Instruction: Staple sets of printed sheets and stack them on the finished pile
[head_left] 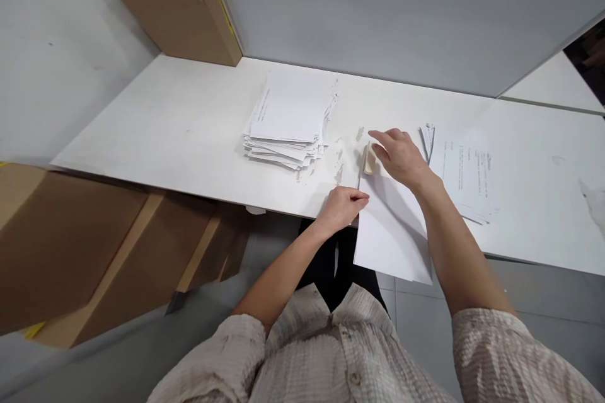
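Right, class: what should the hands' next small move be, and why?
Perhaps press the cream block with the right hand: they meet at the top of the paper, whose left edge the left hand pinches.

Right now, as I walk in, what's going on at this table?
The person's left hand pinches the edge of some white paper, which overhangs the near side of a white table. The right hand curves over a small cream-coloured object by the paper's far end; its grip is unclear. A paper stack lies to the left, printed sheets to the right.
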Demonstrator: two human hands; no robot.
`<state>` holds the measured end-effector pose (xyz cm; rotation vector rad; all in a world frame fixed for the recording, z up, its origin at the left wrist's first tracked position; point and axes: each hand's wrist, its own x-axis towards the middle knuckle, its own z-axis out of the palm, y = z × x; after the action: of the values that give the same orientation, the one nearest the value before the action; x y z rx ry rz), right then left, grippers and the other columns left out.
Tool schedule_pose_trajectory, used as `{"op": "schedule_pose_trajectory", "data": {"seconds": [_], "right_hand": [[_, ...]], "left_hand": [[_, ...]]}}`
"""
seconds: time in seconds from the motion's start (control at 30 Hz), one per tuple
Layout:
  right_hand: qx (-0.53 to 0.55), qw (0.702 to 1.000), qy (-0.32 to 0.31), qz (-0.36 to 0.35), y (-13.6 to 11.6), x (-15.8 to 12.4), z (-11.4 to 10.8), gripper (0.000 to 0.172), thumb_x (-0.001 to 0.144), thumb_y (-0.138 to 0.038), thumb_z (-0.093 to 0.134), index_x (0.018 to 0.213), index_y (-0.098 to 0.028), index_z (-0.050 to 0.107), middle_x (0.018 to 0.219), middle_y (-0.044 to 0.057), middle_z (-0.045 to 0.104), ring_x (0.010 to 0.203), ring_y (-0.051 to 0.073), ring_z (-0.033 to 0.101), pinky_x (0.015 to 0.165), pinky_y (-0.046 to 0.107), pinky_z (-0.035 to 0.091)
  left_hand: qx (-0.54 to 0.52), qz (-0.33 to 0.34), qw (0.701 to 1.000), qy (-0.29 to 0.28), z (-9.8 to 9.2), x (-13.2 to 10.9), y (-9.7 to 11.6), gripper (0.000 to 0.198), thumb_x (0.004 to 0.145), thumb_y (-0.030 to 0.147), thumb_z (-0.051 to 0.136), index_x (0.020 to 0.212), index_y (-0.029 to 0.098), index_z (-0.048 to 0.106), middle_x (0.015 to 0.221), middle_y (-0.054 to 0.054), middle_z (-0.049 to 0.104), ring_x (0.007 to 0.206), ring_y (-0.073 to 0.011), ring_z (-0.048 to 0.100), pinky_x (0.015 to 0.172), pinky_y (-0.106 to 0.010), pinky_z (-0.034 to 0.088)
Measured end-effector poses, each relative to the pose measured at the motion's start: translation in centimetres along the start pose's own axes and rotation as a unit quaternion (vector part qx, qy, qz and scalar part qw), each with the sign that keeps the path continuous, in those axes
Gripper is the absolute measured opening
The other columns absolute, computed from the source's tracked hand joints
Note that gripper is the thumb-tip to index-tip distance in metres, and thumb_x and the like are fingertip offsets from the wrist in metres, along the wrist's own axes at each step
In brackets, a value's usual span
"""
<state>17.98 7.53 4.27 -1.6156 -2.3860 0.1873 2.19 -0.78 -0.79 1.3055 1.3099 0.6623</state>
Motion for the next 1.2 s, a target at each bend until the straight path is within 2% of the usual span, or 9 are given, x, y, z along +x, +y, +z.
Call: {"op": "schedule_pose_trajectory", "data": {"seconds": [0.07, 0.2, 0.33, 0.47, 0.7, 0.87, 0.97, 1.2], "right_hand": [[0.028, 1.0, -0.001, 0.008, -0.5, 1.0, 0.3, 0.047, 0.093, -0.041, 0.03, 0.131, -0.022, 0.05, 0.12, 0.015, 0.053, 0.112, 0.033, 0.044, 0.086, 0.048, 0.041], [0.053, 0.996, -0.065, 0.018, -0.8, 2.9, 1.8, 0.055, 0.093, -0.053, 0.023, 0.133, -0.025, 0.048, 0.132, 0.011, 0.047, 0.123, 0.033, 0.036, 0.093, 0.05, 0.037], [0.044, 0.993, -0.105, 0.005, -0.1, 3.4, 3.8, 0.056, 0.092, -0.054, 0.023, 0.132, -0.025, 0.048, 0.134, 0.012, 0.046, 0.124, 0.034, 0.035, 0.093, 0.05, 0.036], [0.037, 0.995, -0.094, -0.025, 0.4, 3.3, 4.9, 0.053, 0.092, -0.052, 0.023, 0.127, -0.026, 0.053, 0.129, 0.011, 0.049, 0.12, 0.033, 0.037, 0.09, 0.049, 0.038], [0.007, 0.996, -0.088, -0.014, -0.3, 3.0, 4.8, 0.049, 0.092, -0.051, 0.025, 0.124, -0.027, 0.055, 0.135, 0.01, 0.045, 0.122, 0.034, 0.033, 0.092, 0.051, 0.037], [-0.019, 0.998, -0.058, -0.022, -0.7, 2.7, 5.0, 0.047, 0.093, -0.051, 0.026, 0.121, -0.028, 0.056, 0.139, 0.01, 0.041, 0.128, 0.035, 0.027, 0.098, 0.058, 0.027], [-0.042, 0.997, -0.06, -0.025, -0.9, 2.7, 4.8, 0.047, 0.093, -0.05, 0.025, 0.121, -0.027, 0.056, 0.141, 0.01, 0.038, 0.131, 0.034, 0.025, 0.1, 0.061, 0.022], [0.001, 0.994, -0.106, -0.001, -0.8, 3.3, 3.8, 0.055, 0.092, -0.052, 0.027, 0.135, -0.021, 0.043, 0.141, 0.016, 0.036, 0.13, 0.033, 0.031, 0.1, 0.053, 0.032]], "left_hand": [[-0.002, -0.003, 1.0, 0.0, 0.0, 0.1, 0.0, 0.023, 0.076, 0.029, 0.059, 0.089, 0.015, 0.073, 0.073, -0.002, 0.07, 0.052, -0.0096, 0.057, 0.053, -0.022, 0.045], [-0.008, -0.003, 1.0, -0.003, -0.1, 0.3, 0.0, 0.023, 0.076, 0.029, 0.059, 0.087, 0.015, 0.072, 0.074, -0.003, 0.07, 0.051, -0.0089, 0.055, 0.051, -0.021, 0.044], [-0.02, 0.0, 1.0, -0.008, -0.1, 0.3, -0.1, 0.021, 0.076, 0.028, 0.059, 0.085, 0.015, 0.072, 0.076, -0.002, 0.07, 0.049, -0.0081, 0.054, 0.049, -0.021, 0.043], [-0.02, -0.002, 1.0, -0.007, -0.1, 0.3, -0.1, 0.021, 0.076, 0.027, 0.059, 0.086, 0.015, 0.072, 0.072, -0.002, 0.07, 0.049, -0.0082, 0.054, 0.049, -0.021, 0.043], [-0.016, -0.009, 1.0, 0.0, -0.1, 0.3, 0.2, 0.021, 0.076, 0.028, 0.059, 0.087, 0.016, 0.072, 0.074, -0.002, 0.07, 0.051, -0.0083, 0.055, 0.05, -0.021, 0.044], [-0.008, -0.006, 1.0, 0.002, 0.0, 0.4, 0.1, 0.021, 0.076, 0.028, 0.059, 0.087, 0.017, 0.073, 0.072, -0.002, 0.07, 0.053, -0.0094, 0.056, 0.051, -0.021, 0.044], [-0.008, -0.007, 1.0, 0.001, 0.1, 0.4, 0.0, 0.022, 0.076, 0.028, 0.059, 0.087, 0.016, 0.072, 0.07, -0.002, 0.069, 0.051, -0.0092, 0.055, 0.049, -0.021, 0.043], [-0.01, 0.013, 1.0, 0.002, 0.1, 0.5, -0.2, 0.02, 0.076, 0.028, 0.058, 0.083, 0.016, 0.072, 0.08, -0.002, 0.071, 0.051, -0.0078, 0.053, 0.05, -0.021, 0.043]]}}
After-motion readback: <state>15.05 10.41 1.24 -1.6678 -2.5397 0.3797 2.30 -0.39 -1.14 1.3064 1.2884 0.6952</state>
